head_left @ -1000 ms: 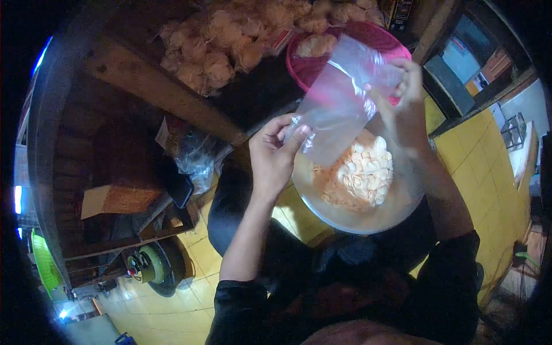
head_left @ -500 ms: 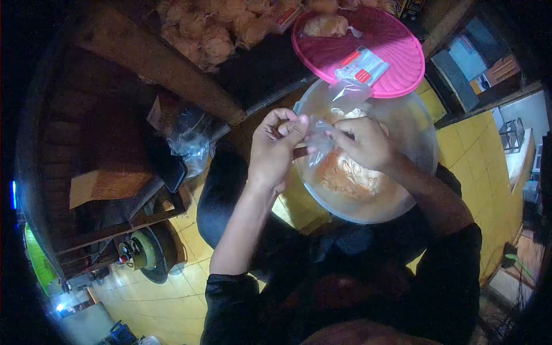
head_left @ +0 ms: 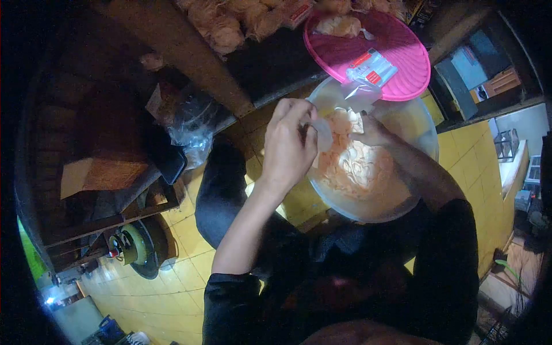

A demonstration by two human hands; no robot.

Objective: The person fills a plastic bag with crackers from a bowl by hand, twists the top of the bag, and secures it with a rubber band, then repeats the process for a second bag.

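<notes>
My left hand, fingers curled, grips a small clear plastic bag at the left rim of a large translucent tub. In the tub lies a heap of pale, thin, folded pieces of food, whitish on top and orange-brown around. My right hand reaches down into the tub, its fingertips among the pieces at the upper side of the heap. Those fingers are mostly hidden, so I cannot tell whether they hold a piece.
A pink ridged lid rests at the tub's far edge, bearing a pack of clear bags and a filled bag. Many filled bags are piled behind. Left are crumpled plastic and a cardboard box.
Both hands were together at the plastic bag. My right hand has let go and moved down into the tub, while my left hand keeps the bag. The view has shifted slightly.
</notes>
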